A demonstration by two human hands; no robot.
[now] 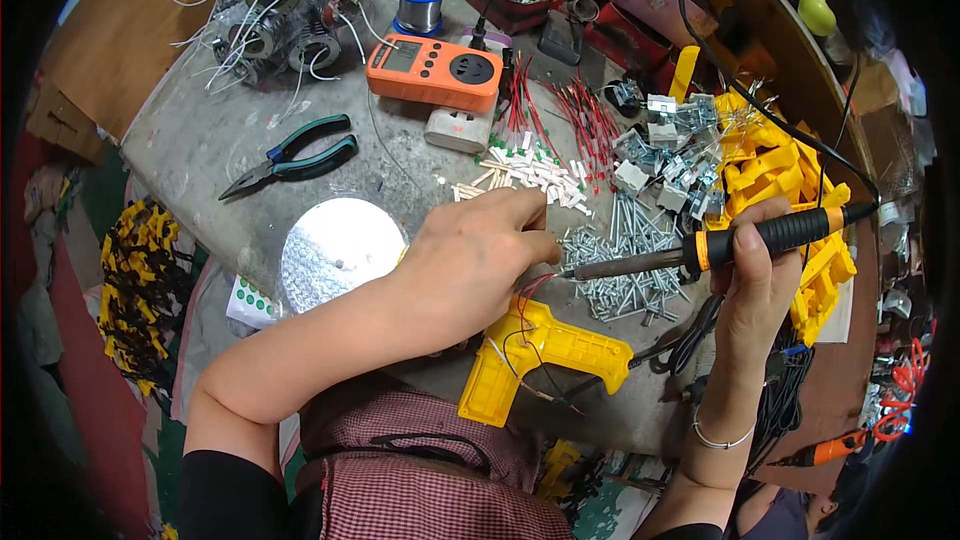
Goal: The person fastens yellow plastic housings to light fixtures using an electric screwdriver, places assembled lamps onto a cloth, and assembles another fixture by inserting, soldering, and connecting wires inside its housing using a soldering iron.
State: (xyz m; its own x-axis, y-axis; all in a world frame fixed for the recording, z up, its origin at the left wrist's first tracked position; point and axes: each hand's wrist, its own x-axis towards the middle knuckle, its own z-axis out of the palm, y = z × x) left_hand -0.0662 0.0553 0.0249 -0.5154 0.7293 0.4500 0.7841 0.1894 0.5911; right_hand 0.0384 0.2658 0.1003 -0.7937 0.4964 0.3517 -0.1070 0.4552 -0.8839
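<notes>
My right hand [757,280] grips the black and orange handle of a soldering iron [640,262]. The iron points left, its tip close to the fingertips of my left hand [485,245]. Those left fingers are pinched together, and whatever they hold is hidden from this angle. Thin red wires [530,292] run from beside the left fingertips down to a yellow plastic housing half [545,343], shaped like a pistol-grip tool. It lies open side up near the table's front edge, with loose wires across it and a black cord at its right end.
Screws [625,240], white-sleeved parts [535,170], red wires and metal switches [680,150] are heaped beyond my hands. Pliers [290,157], a white disc [340,250], an orange meter [433,72], a solder spool [418,10] and motor coils [275,15] stand left. Yellow housings [770,170] are piled right.
</notes>
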